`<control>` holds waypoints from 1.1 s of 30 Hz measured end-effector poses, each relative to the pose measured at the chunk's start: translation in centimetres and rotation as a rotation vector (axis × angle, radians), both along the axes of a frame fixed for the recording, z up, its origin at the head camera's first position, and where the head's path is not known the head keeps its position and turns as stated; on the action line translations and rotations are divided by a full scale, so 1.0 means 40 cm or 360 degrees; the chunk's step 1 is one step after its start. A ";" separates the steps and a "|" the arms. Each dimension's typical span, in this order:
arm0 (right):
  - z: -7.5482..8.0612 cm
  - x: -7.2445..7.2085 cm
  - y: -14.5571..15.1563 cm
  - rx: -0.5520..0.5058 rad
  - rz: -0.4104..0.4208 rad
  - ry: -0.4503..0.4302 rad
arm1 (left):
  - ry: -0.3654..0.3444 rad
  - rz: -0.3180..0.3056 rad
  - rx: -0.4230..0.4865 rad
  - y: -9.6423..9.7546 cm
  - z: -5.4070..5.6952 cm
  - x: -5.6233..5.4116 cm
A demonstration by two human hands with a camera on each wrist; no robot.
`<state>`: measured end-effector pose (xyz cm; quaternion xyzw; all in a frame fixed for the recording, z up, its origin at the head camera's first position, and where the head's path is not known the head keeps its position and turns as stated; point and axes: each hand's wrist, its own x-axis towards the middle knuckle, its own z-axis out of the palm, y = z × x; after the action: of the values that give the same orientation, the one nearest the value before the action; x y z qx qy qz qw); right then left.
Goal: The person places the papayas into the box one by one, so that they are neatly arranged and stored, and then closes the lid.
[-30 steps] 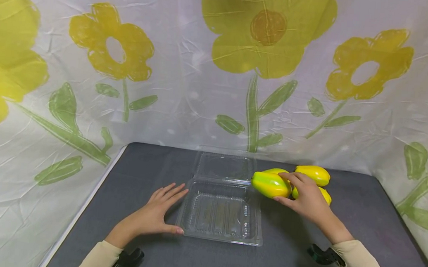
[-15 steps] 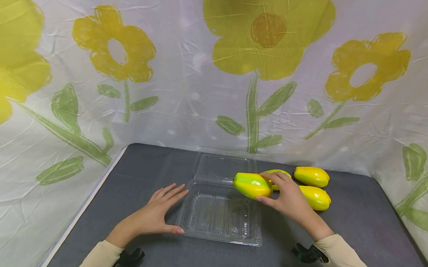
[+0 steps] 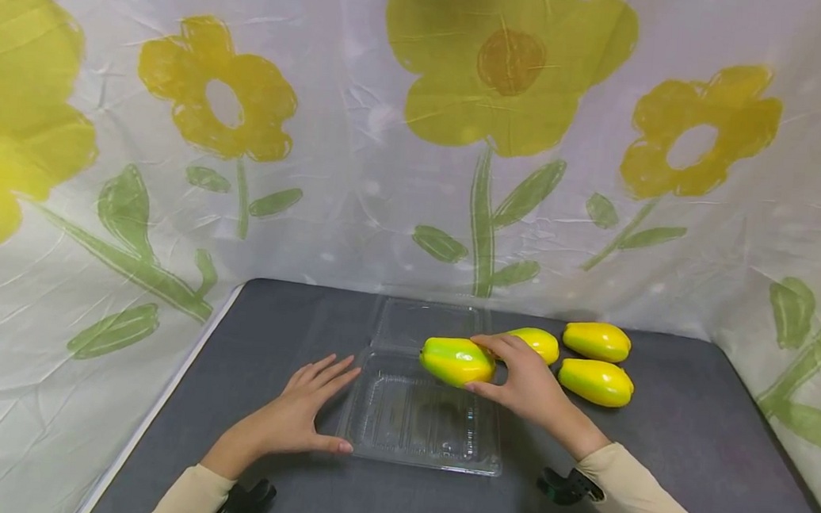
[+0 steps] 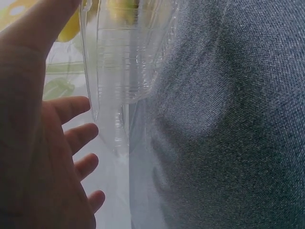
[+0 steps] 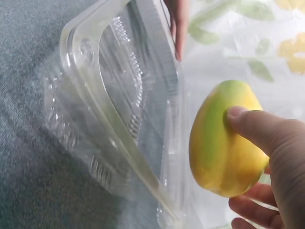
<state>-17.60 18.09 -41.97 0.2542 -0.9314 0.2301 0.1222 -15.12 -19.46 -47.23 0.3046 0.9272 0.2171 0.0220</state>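
My right hand (image 3: 526, 380) holds a yellow-green papaya (image 3: 455, 361) by its right end, thumb on the near side and fingers on the far side. The fruit is above the back part of a clear plastic clamshell box (image 3: 418, 457), whose lid (image 3: 427, 321) lies folded back. In the right wrist view the papaya (image 5: 224, 143) hangs apart from the box rim (image 5: 109, 109). With fingers spread, my left hand (image 3: 292, 419) is at the box's left side, thumb near the front left corner. The left wrist view shows its fingers (image 4: 78, 138) close to the rim.
Another papaya (image 3: 536, 343) lies right of the lid, partly behind my right hand. Two more, a back papaya (image 3: 597, 341) and a nearer papaya (image 3: 596, 382), rest further right on the dark grey table (image 3: 682, 466). A white flowered curtain (image 3: 360, 165) hangs behind the table.
My right hand has carried the papaya left, from beside the other fruit to above the box. My left hand has stayed in place.
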 end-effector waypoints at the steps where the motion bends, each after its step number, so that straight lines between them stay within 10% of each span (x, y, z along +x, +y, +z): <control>1: -0.001 0.000 -0.004 0.0003 0.0003 -0.0001 | 0.0005 -0.0001 -0.0003 0.000 -0.001 0.000; 33: -0.007 -0.014 -0.090 -0.0036 0.0094 -0.0208 | -0.0017 0.0005 -0.0026 0.006 0.008 0.005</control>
<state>-18.16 14.47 -42.27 0.2647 -0.9268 0.2603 0.0571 -14.92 -19.23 -46.92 0.3018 0.9292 0.2113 0.0291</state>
